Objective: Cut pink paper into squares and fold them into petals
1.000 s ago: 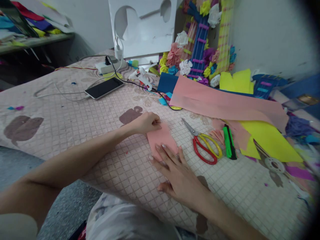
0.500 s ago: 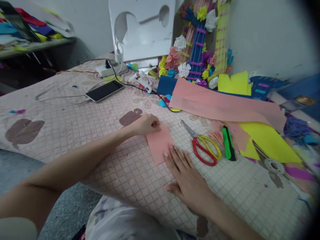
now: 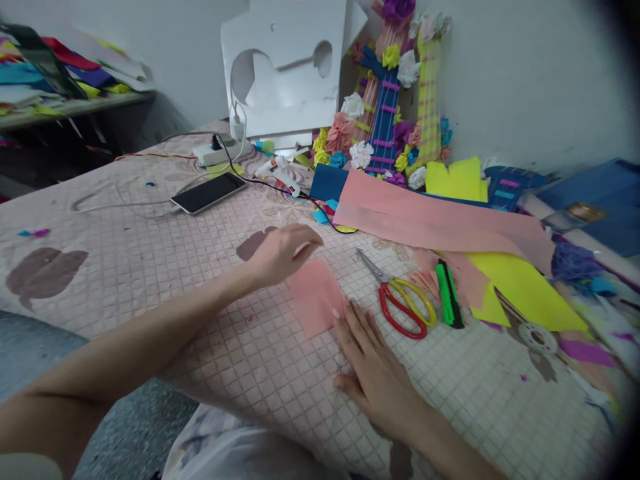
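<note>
A small pink paper piece [image 3: 313, 297] lies on the quilted pink cover [image 3: 150, 260]. My right hand [image 3: 373, 363] rests flat beside the paper's near right corner, fingers stretched out and fingertips touching its edge. My left hand [image 3: 283, 252] hovers just above the paper's far left corner, lifted off it, with fingers loosely curled and nothing in them that I can see. Red and yellow scissors [image 3: 403, 297] lie just right of the paper, and a green utility knife [image 3: 449, 293] lies beyond them.
A large pink sheet [image 3: 430, 217], yellow sheets [image 3: 525, 287] and blue paper crowd the right side. A phone [image 3: 207, 192], a power strip [image 3: 220, 139], cables and a glue gun [image 3: 277, 170] lie at the back. A white foam block [image 3: 285, 73] and paper flower decorations [image 3: 385, 113] lean on the wall.
My left hand has lifted off the paper's far corner. My right hand has slid from the paper's middle to its near right edge.
</note>
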Motion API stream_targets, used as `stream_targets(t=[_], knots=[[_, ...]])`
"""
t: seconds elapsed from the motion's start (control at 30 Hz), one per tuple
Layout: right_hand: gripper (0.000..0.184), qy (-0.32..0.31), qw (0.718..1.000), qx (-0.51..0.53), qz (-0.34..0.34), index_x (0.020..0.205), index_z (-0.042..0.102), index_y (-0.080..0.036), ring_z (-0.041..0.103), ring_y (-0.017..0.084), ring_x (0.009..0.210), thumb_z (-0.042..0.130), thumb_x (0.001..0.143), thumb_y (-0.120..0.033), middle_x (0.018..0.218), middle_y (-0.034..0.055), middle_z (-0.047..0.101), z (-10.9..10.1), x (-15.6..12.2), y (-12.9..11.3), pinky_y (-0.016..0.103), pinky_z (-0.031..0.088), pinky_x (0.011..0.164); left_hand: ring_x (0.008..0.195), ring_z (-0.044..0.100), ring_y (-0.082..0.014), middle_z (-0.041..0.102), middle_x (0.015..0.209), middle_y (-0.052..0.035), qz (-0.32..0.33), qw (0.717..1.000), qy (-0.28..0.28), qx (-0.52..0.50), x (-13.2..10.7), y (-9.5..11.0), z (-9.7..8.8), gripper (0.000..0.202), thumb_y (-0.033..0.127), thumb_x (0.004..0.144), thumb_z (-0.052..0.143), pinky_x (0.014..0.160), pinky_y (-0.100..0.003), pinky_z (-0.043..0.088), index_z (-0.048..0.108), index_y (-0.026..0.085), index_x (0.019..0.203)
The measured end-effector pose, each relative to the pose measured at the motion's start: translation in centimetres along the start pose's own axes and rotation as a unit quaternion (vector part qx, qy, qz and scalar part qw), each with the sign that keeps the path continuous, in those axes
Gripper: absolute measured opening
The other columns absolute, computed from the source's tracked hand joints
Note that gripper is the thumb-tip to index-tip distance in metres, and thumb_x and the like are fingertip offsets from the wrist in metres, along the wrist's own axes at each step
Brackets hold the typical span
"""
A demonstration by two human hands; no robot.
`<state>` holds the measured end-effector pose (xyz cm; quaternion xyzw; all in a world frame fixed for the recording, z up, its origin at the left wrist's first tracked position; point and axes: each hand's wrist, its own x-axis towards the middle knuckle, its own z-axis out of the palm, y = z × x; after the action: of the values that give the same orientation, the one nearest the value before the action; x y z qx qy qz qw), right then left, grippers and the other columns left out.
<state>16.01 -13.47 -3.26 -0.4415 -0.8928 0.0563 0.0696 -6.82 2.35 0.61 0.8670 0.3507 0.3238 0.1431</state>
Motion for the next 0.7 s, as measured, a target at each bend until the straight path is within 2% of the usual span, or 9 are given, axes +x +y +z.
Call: stream_targets(t=[0.07, 0.13, 0.23, 0.33, 0.4, 0.47, 0.53, 0.6, 0.7], knots=[[0.074, 0.041, 0.998, 0.041, 0.023, 0.151, 0.003, -0.013, 0.004, 0.03, 0.144, 0.034, 0.095, -0.049, 0.158, 0.0145, 0.004, 0.1, -0.3, 0.1, 0.056, 0.024, 0.112, 0.11, 0.058, -0.0187, 0.066, 0.113, -0.011, 0.101, 0.991, -0.085, -0.037, -0.8, 1.7, 0.7, 0.03, 0.021, 0.095, 0.037, 0.098, -0.033, 0.041, 0.063, 0.014, 0.109], [0.068, 0.087, 0.991, 0.082, 0.053, 0.151, 0.002, -0.013, 0.005, 0.03, 0.144, 0.028, 0.097, -0.044, 0.158, 0.0136, 0.003, 0.1, -0.6, 0.1, 0.056, 0.025, 0.112, 0.128, 0.046, -0.0203, 0.055, 0.133, -0.0101, 0.164, 0.97, -0.175, -0.039, -1.9, 2.7, 1.5, 0.036, 0.024, 0.096, 0.037, 0.113, -0.039, 0.023, 0.055, 0.017, 0.126], [0.063, 0.115, 0.984, 0.116, 0.068, 0.151, 0.003, -0.015, 0.008, 0.029, 0.144, 0.026, 0.098, -0.037, 0.158, 0.012, 0.004, 0.2, -0.8, 0.2, 0.056, 0.026, 0.111, 0.141, 0.026, -0.0236, 0.029, 0.152, -0.0091, 0.169, 0.949, -0.264, -0.025, -3.6, 2.9, 2.4, 0.055, 0.039, 0.095, 0.041, 0.118, -0.045, 0.002, 0.03, 0.02, 0.146], [0.063, 0.106, 0.986, 0.119, 0.056, 0.151, 0.006, -0.017, 0.012, 0.028, 0.144, 0.033, 0.096, -0.03, 0.158, 0.0116, 0.011, 0.0, -0.6, 0.4, 0.055, 0.029, 0.111, 0.144, 0.013, -0.0271, 0.016, 0.155, -0.0098, 0.14, 0.945, -0.296, -0.007, -4.5, 2.4, 2.9, 0.068, 0.049, 0.093, 0.04, 0.116, -0.047, -0.007, 0.018, 0.02, 0.15], [0.061, 0.114, 0.987, 0.105, 0.044, 0.15, 0.014, -0.019, 0.02, 0.025, 0.142, 0.039, 0.095, -0.024, 0.155, 0.011, 0.023, -0.2, -0.1, 0.8, 0.051, 0.034, 0.11, 0.145, 0.008, -0.0279, 0.012, 0.156, -0.0104, 0.129, 0.939, -0.317, -0.007, -4.4, 2.2, 2.8, 0.07, 0.05, 0.092, 0.04, 0.115, -0.048, -0.009, 0.017, 0.018, 0.15], [0.057, 0.122, 0.989, 0.081, 0.02, 0.147, 0.028, -0.021, 0.03, 0.023, 0.139, 0.041, 0.092, -0.016, 0.148, 0.0095, 0.038, -0.6, 0.7, 1.4, 0.048, 0.038, 0.108, 0.145, 0.007, -0.0273, 0.01, 0.156, -0.011, 0.117, 0.931, -0.345, -0.027, -3.8, 2.2, 2.4, 0.07, 0.049, 0.093, 0.04, 0.115, -0.048, -0.009, 0.017, 0.017, 0.15], [0.051, 0.105, 0.993, 0.056, -0.01, 0.138, 0.043, -0.02, 0.039, 0.022, 0.133, 0.039, 0.089, -0.009, 0.141, 0.0089, 0.048, -1.2, 1.7, 2.1, 0.047, 0.041, 0.106, 0.145, 0.009, -0.0251, 0.01, 0.156, -0.0109, 0.094, 0.921, -0.37, -0.069, -3.0, 2.2, 1.8, 0.066, 0.047, 0.094, 0.038, 0.116, -0.046, -0.005, 0.018, 0.017, 0.149], [0.04, 0.082, 0.996, 0.029, -0.028, 0.123, 0.057, -0.017, 0.046, 0.023, 0.127, 0.04, 0.088, -0.008, 0.137, 0.0108, 0.051, -1.8, 2.7, 2.7, 0.045, 0.044, 0.104, 0.144, 0.014, -0.0232, 0.016, 0.155, -0.0103, 0.065, 0.913, -0.384, -0.12, -2.2, 2.1, 1.2, 0.06, 0.045, 0.096, 0.035, 0.117, -0.044, 0.001, 0.024, 0.017, 0.148], [0.028, 0.07, 0.997, -0.004, -0.041, 0.106, 0.063, -0.014, 0.05, 0.025, 0.123, 0.041, 0.089, -0.009, 0.135, 0.0138, 0.052, -2.5, 3.7, 3.4, 0.045, 0.046, 0.101, 0.14, 0.028, -0.022, 0.035, 0.149, -0.0089, 0.031, 0.912, -0.364, -0.189, -1.3, 1.7, 0.6, 0.05, 0.042, 0.097, 0.036, 0.116, -0.041, 0.01, 0.039, 0.02, 0.141]])
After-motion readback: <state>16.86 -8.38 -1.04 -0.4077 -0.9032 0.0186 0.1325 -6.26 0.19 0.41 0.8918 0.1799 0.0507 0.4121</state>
